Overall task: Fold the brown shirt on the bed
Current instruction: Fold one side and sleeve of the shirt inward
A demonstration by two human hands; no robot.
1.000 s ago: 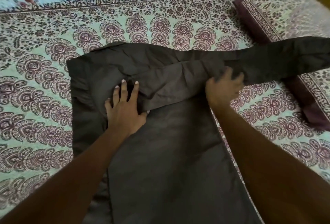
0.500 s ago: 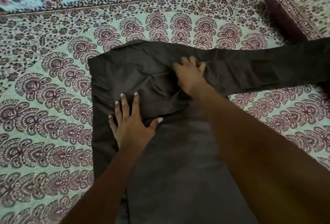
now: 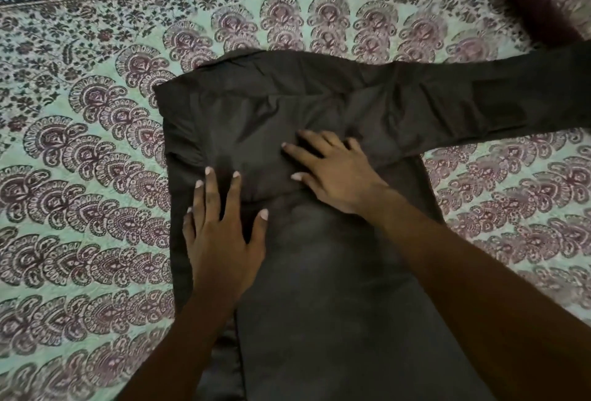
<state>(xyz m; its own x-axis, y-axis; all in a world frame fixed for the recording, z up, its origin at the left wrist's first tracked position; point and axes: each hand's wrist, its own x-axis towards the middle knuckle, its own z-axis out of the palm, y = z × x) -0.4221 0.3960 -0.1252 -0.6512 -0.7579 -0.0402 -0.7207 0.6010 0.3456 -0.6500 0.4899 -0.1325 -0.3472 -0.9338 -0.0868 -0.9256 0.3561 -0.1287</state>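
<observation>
Both hands, left hand [image 3: 220, 237] and right hand [image 3: 335, 173], fingers spread flat on dark brown cloth shirt [image 3: 319, 288]; patterned green-maroon bedspread [image 3: 80, 208] beneath

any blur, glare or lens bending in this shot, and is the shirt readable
Head view: dim, even light with no glare; the brown shirt reads nearly black, its creases low in contrast. Head view: left hand and right hand are fairly sharp, while the bedspread print smears toward the top corners. Head view: wide-angle bend curves the bedspread's border.
</observation>
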